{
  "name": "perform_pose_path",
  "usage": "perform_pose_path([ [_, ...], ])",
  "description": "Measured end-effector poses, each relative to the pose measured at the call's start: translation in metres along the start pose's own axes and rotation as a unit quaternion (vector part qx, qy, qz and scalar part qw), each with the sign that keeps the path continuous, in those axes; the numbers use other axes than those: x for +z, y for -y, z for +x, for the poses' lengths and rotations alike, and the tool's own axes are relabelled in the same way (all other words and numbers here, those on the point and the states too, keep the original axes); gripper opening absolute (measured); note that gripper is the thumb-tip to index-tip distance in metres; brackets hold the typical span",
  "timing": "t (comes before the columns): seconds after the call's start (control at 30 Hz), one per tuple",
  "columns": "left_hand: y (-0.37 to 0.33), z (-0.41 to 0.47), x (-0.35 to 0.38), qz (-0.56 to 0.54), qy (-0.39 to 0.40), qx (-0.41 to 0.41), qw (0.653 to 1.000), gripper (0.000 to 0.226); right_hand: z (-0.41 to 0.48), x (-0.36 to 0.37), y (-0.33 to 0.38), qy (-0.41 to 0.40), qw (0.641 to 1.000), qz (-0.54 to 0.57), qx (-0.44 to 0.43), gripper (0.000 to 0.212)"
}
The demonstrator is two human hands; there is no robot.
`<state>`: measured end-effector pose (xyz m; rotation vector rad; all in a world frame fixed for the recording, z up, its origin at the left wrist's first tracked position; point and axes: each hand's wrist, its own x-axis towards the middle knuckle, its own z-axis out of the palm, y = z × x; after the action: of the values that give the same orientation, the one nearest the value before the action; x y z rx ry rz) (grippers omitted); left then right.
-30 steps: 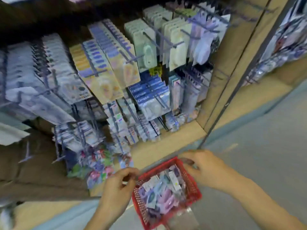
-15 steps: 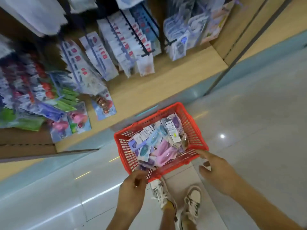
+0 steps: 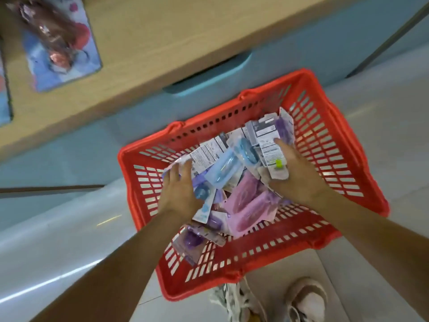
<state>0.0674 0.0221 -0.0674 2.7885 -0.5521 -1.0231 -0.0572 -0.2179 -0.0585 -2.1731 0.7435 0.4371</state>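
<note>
A red plastic basket point(image 3: 325, 145) stands on the pale floor, filled with several blister packets point(image 3: 246, 203) in blue, purple, pink and white. Both my hands are down inside it. My left hand point(image 3: 178, 189) lies on the left of the pile, its fingers curled over the edge of a white and purple packet point(image 3: 170, 169). My right hand point(image 3: 299, 175) is on the right of the pile, and a white labelled packet point(image 3: 269, 149) sits between its thumb and fingers. The fingertips of both hands are hidden among the packets.
A wooden shelf base point(image 3: 162, 43) with a blue-grey plinth point(image 3: 301, 56) runs just behind the basket. A blue toy packet point(image 3: 60, 45) lies on the shelf at the upper left. My two shoes point(image 3: 304, 300) stand right at the basket's near edge.
The view has dropped from the hanging racks to the floor. The basket went down onto the floor, my hands left its rim, and both now reach into the packets.
</note>
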Motion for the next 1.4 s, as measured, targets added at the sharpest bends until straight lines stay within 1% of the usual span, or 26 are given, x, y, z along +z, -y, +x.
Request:
perform_pose_path([
  [0.07,0.009,0.027,0.004,0.023,-0.010,-0.018,1.000,0.110,0.017,0.010,0.002,0.024,0.997,-0.070,0.029,0.090],
  [0.13,0.011,0.043,0.005,0.027,-0.004,-0.038,0.999,0.109,0.026,0.023,0.005,0.032,0.990,-0.126,0.054,0.085],
  [0.2,0.006,0.046,0.008,0.046,-0.007,-0.045,0.998,0.104,0.030,0.037,0.013,0.017,0.980,-0.195,0.038,0.077],
  [0.23,0.002,0.044,0.010,0.066,-0.013,-0.046,0.997,0.101,0.030,0.045,0.017,0.008,0.979,-0.203,0.030,0.077],
  [0.33,-0.003,0.038,0.015,0.118,-0.017,-0.039,0.992,0.087,0.035,0.060,0.021,0.006,0.985,-0.166,0.057,0.083],
  [0.4,-0.006,0.031,0.017,0.136,0.006,-0.013,0.991,0.072,0.037,0.067,0.020,-0.005,0.985,-0.151,0.079,0.088],
  [0.47,-0.015,0.021,0.023,0.144,0.026,0.018,0.989,0.064,0.038,0.073,0.022,-0.023,0.984,-0.158,0.081,0.088],
  [0.53,-0.027,0.011,0.034,0.113,0.026,0.034,0.993,0.065,0.041,0.078,0.024,-0.048,0.984,-0.155,0.079,0.080],
  [0.6,-0.042,0.010,0.045,-0.011,0.024,-0.014,1.000,0.075,0.045,0.076,0.026,-0.061,0.980,-0.168,0.082,0.076],
  [0.63,-0.049,0.013,0.048,-0.072,0.020,-0.045,0.996,0.081,0.047,0.074,0.025,-0.059,0.978,-0.182,0.086,0.078],
  [0.67,-0.056,0.017,0.051,-0.105,0.012,-0.060,0.993,0.088,0.049,0.072,0.024,-0.056,0.975,-0.195,0.086,0.080],
  [0.73,-0.067,0.025,0.057,-0.105,0.000,-0.062,0.993,0.097,0.051,0.067,0.024,-0.052,0.976,-0.195,0.080,0.080],
  [0.8,-0.073,0.034,0.059,-0.109,-0.028,-0.070,0.991,0.093,0.050,0.065,0.024,-0.059,0.981,-0.172,0.067,0.074],
  [0.87,-0.072,0.041,0.058,-0.157,-0.064,-0.074,0.983,0.080,0.047,0.060,0.025,-0.060,0.987,-0.137,0.049,0.068],
  [0.9,-0.073,0.042,0.058,-0.196,-0.069,-0.076,0.975,0.074,0.047,0.056,0.022,-0.052,0.992,-0.108,0.046,0.066],
  [0.97,-0.073,0.043,0.059,-0.276,-0.043,-0.089,0.956,0.067,0.042,0.040,0.022,-0.043,0.997,0.000,0.059,0.057],
  [1.0,-0.074,0.044,0.059,-0.313,-0.014,-0.104,0.944,0.064,0.038,0.030,0.021,-0.051,0.992,0.079,0.082,0.046],
  [1.03,-0.074,0.045,0.059,-0.350,0.013,-0.118,0.929,0.058,0.033,0.019,0.020,-0.061,0.977,0.169,0.112,0.029],
  [1.07,-0.072,0.046,0.058,-0.375,0.031,-0.129,0.918,0.052,0.029,0.009,0.018,-0.071,0.954,0.251,0.147,0.014],
  [1.13,-0.063,0.044,0.054,-0.368,0.026,-0.131,0.920,0.033,0.021,-0.006,0.008,-0.084,0.922,0.328,0.186,0.022],
  [1.17,-0.059,0.040,0.053,-0.359,0.015,-0.126,0.925,0.025,0.016,-0.012,0.005,-0.077,0.915,0.346,0.194,0.022],
  [1.2,-0.056,0.035,0.054,-0.364,0.013,-0.118,0.924,0.022,0.013,-0.015,0.005,-0.071,0.910,0.355,0.203,0.017],
  [1.23,-0.056,0.027,0.055,-0.381,0.022,-0.104,0.919,0.023,0.010,-0.017,0.004,-0.065,0.907,0.359,0.210,0.012],
  [1.3,-0.065,0.013,0.063,-0.391,0.057,-0.079,0.915,0.036,0.002,-0.018,0.002,-0.067,0.902,0.359,0.230,0.018],
  [1.37,-0.077,0.006,0.076,-0.330,0.069,-0.051,0.940,0.059,-0.003,-0.017,-0.003,-0.068,0.922,0.314,0.216,0.015],
  [1.4,-0.081,0.006,0.082,-0.298,0.052,-0.043,0.952,0.065,-0.005,-0.016,-0.004,-0.061,0.931,0.299,0.202,0.014],
])
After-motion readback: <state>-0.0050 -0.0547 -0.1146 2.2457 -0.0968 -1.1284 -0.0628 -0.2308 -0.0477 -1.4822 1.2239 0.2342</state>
